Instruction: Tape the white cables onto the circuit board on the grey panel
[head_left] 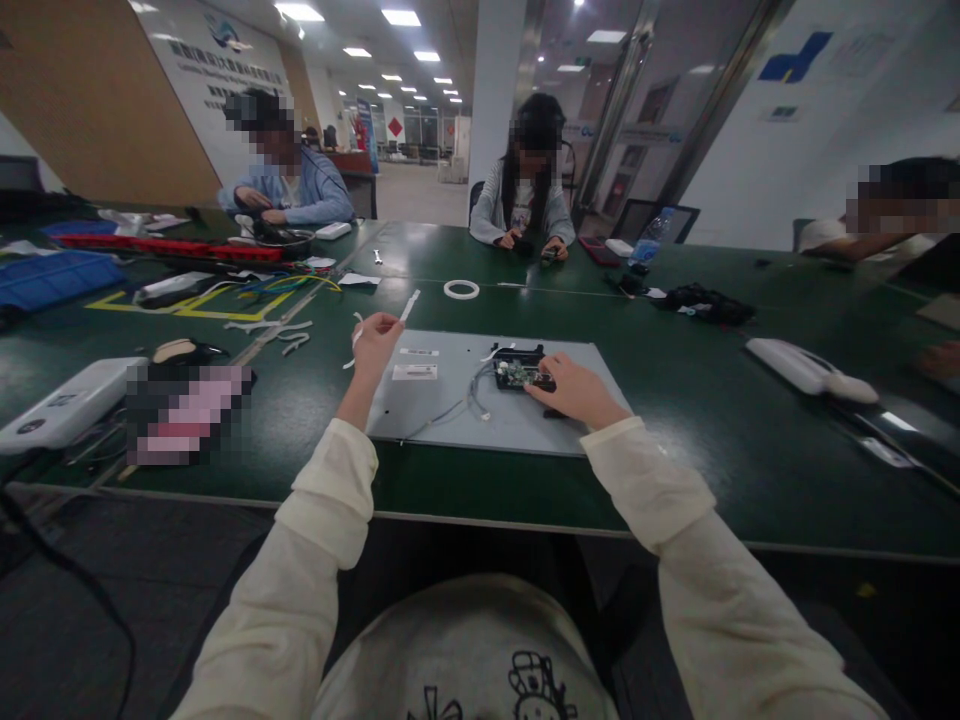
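Observation:
A thin white strip (409, 306) sticks up from the pinched fingers of my left hand (377, 343), raised over the left edge of a flat grey panel (517, 425). Another bit of white strip shows behind that hand. On the panel a green circuit board (514, 374) sits in a black housing (519, 353). My right hand (574, 388) is closed at the board's right end, thumb and fingers on it; its exact grip is partly hidden. Grey cables (474, 392) run from the board's left side across the panel, near white labels (415, 373).
Beyond the panel lies a white ring (461, 289). White strip scraps (294, 340), a white device (71, 405) and a blue tray (56, 281) are on the left. Another white device (806, 368) and black cables (709, 304) lie right. Several people sit around the green table (675, 400).

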